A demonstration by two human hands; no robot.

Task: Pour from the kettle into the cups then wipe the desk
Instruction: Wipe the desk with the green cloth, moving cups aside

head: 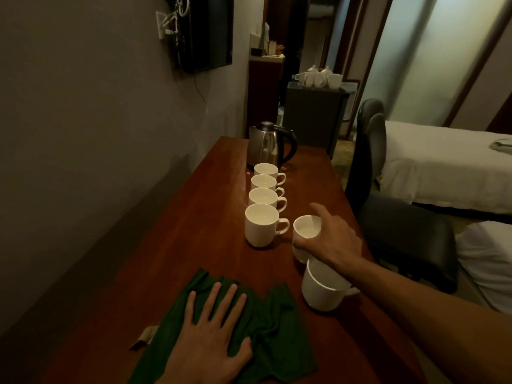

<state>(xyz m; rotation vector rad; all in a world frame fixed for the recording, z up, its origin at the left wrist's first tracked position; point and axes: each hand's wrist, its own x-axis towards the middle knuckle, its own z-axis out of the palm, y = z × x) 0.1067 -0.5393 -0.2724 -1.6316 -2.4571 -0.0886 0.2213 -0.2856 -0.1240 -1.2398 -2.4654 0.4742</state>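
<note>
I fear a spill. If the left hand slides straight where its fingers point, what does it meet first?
The left hand would probably meet the nearest white cup of the row, past the green cloth.

Nothing in the frame can be read: no text, brand, number or sign. The pale tag [144, 336] at the corner of the green cloth [277, 328], lower left of the frame, is too dim and small to make out. The packets [266, 37] on the far counter, upper middle of the frame, are blurred.
</note>
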